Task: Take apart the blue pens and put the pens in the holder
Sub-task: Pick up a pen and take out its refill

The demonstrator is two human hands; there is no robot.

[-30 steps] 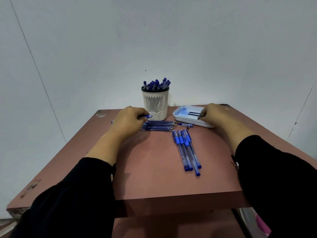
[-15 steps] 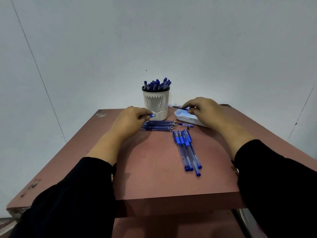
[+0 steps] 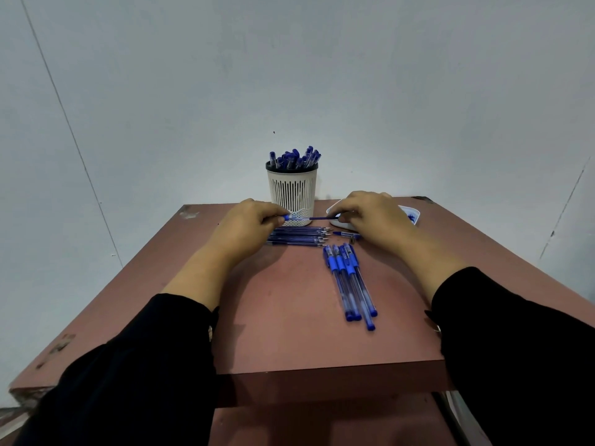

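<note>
A white slotted pen holder (image 3: 292, 194) stands at the table's far edge, filled with several blue pens (image 3: 294, 159). In front of it my left hand (image 3: 248, 226) pinches the clear end of a blue pen barrel (image 3: 294, 217). My right hand (image 3: 370, 217) pinches a thin dark refill (image 3: 322, 217) that lines up with that barrel. Below them lies a row of several bare refills (image 3: 297, 235). Several whole blue pens (image 3: 349, 281) lie side by side right of centre.
A white tray (image 3: 413, 215) sits at the back right, mostly hidden by my right hand. A small blue pen part (image 3: 346, 234) lies just in front of the tray. The brown table (image 3: 289, 317) ends at a near edge and a wall rises close behind.
My right hand left the tray with a refill and moved left until it met the barrel in my left hand. My left hand stayed in front of the holder.
</note>
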